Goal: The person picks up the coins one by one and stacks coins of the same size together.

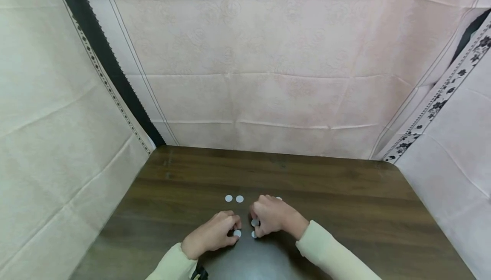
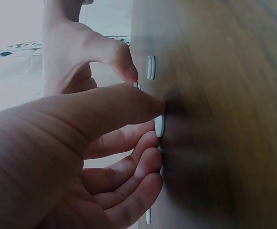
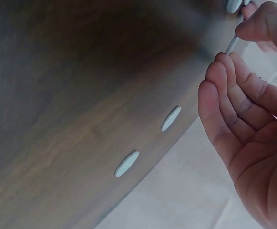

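Note:
My left hand (image 1: 215, 234) is low over the table, pinching a small white disc (image 1: 237, 233) between thumb and fingers. In the left wrist view that disc (image 2: 159, 126) shows edge-on beside the thumb tip, close to the tabletop. To its right, my right hand (image 1: 273, 216) pinches another white disc (image 1: 255, 222); its thin edge (image 3: 231, 46) shows between thumb and fingertips in the right wrist view. Just below the right thumb lies a further white disc (image 1: 254, 235), partly covered by the hand.
Two white discs, a left one (image 1: 228, 198) and a right one (image 1: 239, 199), lie side by side beyond the hands. Behind the right wrist another disc (image 1: 279, 198) is partly hidden. The brown wooden table (image 1: 172, 186) is bordered by pale hanging cloths (image 1: 268, 58).

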`<state>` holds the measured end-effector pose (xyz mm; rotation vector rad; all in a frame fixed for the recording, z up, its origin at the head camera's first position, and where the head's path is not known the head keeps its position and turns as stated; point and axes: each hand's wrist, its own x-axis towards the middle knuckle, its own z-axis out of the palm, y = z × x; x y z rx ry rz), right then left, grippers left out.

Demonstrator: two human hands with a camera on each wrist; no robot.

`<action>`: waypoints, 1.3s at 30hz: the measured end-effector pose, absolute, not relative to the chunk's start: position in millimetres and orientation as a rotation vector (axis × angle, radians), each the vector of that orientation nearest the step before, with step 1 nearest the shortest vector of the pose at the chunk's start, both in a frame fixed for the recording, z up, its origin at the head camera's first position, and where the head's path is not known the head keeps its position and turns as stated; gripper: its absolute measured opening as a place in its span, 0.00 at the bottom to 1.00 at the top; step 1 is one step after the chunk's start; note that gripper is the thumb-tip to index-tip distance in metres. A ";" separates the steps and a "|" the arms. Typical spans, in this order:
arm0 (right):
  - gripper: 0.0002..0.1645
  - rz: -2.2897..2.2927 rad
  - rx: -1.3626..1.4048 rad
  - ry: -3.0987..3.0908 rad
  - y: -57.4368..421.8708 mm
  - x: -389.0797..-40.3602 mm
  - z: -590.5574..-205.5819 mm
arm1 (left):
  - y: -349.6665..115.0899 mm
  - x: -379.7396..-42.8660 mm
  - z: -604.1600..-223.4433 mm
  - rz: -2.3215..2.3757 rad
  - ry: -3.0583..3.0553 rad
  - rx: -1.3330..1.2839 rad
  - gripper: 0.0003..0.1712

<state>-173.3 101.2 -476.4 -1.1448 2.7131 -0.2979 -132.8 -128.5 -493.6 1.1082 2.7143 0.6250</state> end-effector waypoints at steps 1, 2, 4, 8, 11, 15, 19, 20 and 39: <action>0.13 -0.299 -1.159 2.716 100.0 -172.5 -476.7 | -129.0 -132.9 -493.8 0.626 2.719 1.109 0.07; 0.13 -0.295 -1.180 2.721 98.7 -171.9 -477.1 | -129.4 -133.0 -494.2 0.629 2.725 1.111 0.07; 0.11 -0.291 -1.222 2.726 96.3 -170.4 -477.9 | -130.3 -133.1 -494.8 0.630 2.733 1.112 0.08; 0.09 -0.284 -1.268 2.732 91.4 -166.5 -478.7 | -131.6 -132.8 -495.8 0.644 2.735 1.110 0.08; 0.08 -0.286 -1.282 2.736 88.3 -163.7 -478.5 | -132.4 -132.3 -495.8 0.664 2.730 1.105 0.08; 0.09 -0.285 -1.305 2.735 84.2 -161.5 -479.2 | -133.4 -131.5 -494.8 0.693 2.721 1.100 0.08; 0.13 -0.312 -1.308 2.709 80.8 -160.4 -481.4 | -134.1 -131.7 -494.2 0.701 2.715 1.089 0.09; 0.13 -0.316 -1.318 2.707 80.0 -160.2 -481.9 | -134.3 -131.9 -494.4 0.699 2.716 1.087 0.09; 0.27 -0.302 -1.370 2.712 66.4 -155.5 -484.6 | -138.4 -135.0 -493.8 0.747 2.699 1.077 0.09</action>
